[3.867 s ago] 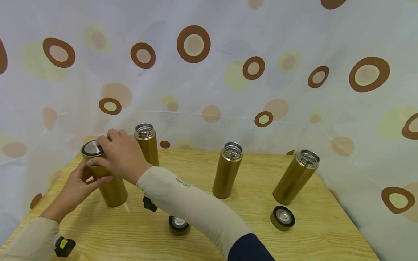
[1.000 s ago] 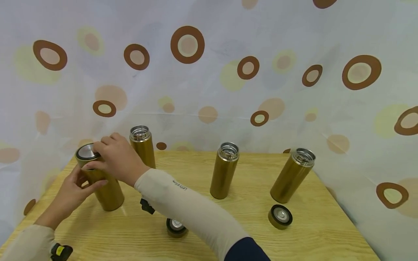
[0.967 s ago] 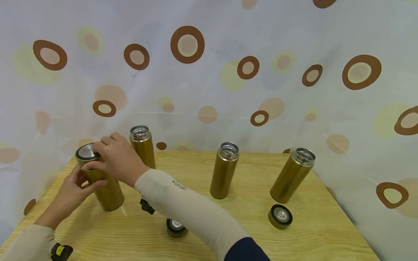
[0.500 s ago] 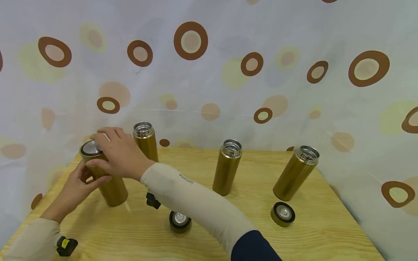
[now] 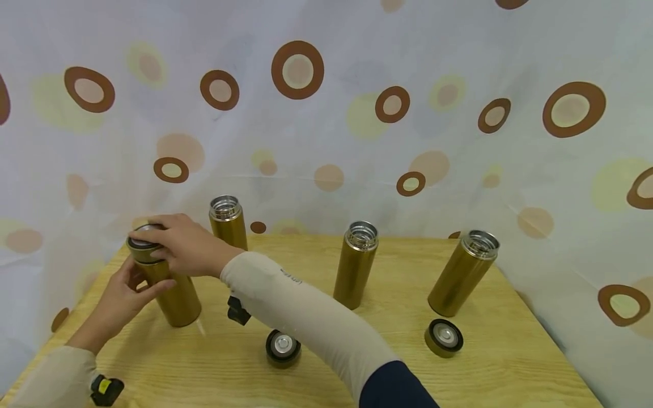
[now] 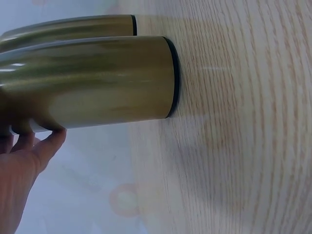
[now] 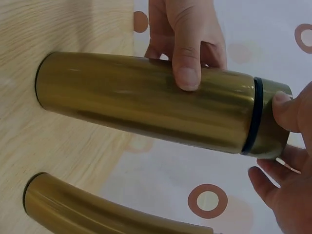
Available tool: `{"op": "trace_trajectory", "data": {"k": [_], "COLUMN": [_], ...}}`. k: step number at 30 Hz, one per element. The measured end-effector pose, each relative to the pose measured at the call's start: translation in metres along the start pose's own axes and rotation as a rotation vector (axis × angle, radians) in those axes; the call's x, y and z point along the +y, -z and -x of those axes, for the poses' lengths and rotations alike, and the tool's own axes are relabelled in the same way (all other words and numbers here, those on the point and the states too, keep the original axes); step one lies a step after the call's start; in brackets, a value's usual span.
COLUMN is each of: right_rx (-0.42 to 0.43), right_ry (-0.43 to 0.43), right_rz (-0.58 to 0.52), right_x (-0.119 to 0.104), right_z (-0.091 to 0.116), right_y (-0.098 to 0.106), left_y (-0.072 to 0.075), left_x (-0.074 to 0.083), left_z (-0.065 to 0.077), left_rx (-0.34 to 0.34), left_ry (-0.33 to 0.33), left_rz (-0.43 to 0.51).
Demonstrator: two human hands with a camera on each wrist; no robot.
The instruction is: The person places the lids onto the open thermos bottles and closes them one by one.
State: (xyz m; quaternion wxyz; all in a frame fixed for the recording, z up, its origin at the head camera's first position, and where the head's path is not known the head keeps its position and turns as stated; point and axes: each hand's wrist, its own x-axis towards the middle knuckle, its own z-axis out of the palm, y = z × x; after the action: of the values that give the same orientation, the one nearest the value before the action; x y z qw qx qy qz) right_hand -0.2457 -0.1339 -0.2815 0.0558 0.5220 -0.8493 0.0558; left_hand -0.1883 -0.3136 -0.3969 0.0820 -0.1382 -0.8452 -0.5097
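A gold thermos flask [image 5: 176, 300] stands upright on the table at the left in the head view. My left hand [image 5: 114, 300] grips its upper body, thumb on the near side. The steel-topped lid [image 5: 140, 253] sits on the flask's neck, and my right hand [image 5: 189, 245] grips it with fingers across the top. In the right wrist view, a dark ring lies between the lid [image 7: 270, 119] and the flask body [image 7: 136, 102]. Part of the lid is hidden behind my right fingers.
Another flask [image 5: 229, 226] without a lid stands behind my right hand. Two more open flasks, one in the middle [image 5: 355, 272] and one at the right [image 5: 461, 277], stand farther along. Loose lids [image 5: 283, 347] [image 5: 444, 338] lie underside up on the wooden table [image 5: 204, 368]. A patterned curtain hangs behind.
My right hand has turned on the lid, its fingers swinging leftward across the steel top. My left hand keeps its grip on the flask, and the other flasks and lids stay put.
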Motion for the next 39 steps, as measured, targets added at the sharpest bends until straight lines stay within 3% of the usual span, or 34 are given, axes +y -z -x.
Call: {"op": "trace_trajectory", "data": {"k": [6, 10, 15, 21, 24, 26, 32, 35, 39], "right_rx": [0.207, 0.319, 0.396, 0.431, 0.384, 0.319, 0.002, -0.123, -0.181], "right_ry": [-0.140, -0.232, -0.322, -0.366, -0.380, -0.365, -0.236, -0.181, -0.066], "right_rz": [0.060, 0.253, 0.447, 0.457, 0.409, 0.314, -0.056, -0.084, -0.071], "right_x": [-0.009, -0.015, -0.021, -0.028, -0.029, -0.028, -0.014, -0.007, -0.001], "right_z": [0.006, 0.007, 0.005, 0.002, 0.002, 0.003, 0.004, 0.001, -0.003], "right_y": [-0.012, -0.019, -0.028, -0.028, -0.022, -0.016, 0.005, 0.008, 0.008], "left_y": [-0.002, -0.004, -0.004, -0.001, -0.001, 0.000, 0.000, 0.000, -0.001], "left_x": [0.001, 0.000, -0.001, -0.002, -0.002, -0.002, 0.000, 0.001, 0.001], "left_z": [0.002, 0.002, 0.003, 0.001, 0.000, -0.001, 0.000, 0.001, 0.000], "left_rx": [0.016, 0.039, 0.035, 0.041, 0.039, 0.033, 0.020, 0.018, 0.015], "left_ry": [-0.006, -0.029, -0.058, -0.087, -0.085, -0.076, -0.017, 0.007, 0.011], "left_rz": [-0.003, -0.002, -0.003, -0.015, -0.014, -0.016, -0.036, -0.024, -0.012]}}
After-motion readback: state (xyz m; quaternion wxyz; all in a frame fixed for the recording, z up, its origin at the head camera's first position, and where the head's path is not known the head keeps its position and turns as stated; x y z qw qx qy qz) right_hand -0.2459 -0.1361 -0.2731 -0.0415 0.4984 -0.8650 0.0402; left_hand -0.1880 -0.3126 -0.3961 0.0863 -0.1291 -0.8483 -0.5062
